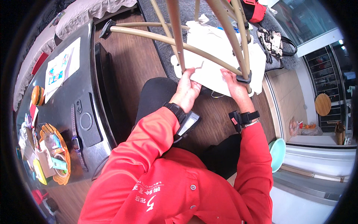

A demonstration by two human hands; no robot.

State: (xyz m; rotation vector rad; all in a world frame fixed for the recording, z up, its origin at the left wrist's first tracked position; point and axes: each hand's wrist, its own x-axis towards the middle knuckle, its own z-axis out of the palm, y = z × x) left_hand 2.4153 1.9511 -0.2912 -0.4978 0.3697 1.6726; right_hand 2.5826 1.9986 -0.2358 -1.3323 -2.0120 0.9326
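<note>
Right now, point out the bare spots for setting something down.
Bare wood floor between the black table and grey rug. Table's middle is bare, between papers and orange tray. Crowded: white cloth under beige frame, where left hand and right hand rest.

A dark low table [93, 67] holds printed sheets [61, 67] and an orange basket [56, 155]; a teal bowl [278, 153] sits right

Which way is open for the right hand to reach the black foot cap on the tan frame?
Probably yes: the right hand lies on the white cloth right beside the black foot cap, nothing between them.
</note>
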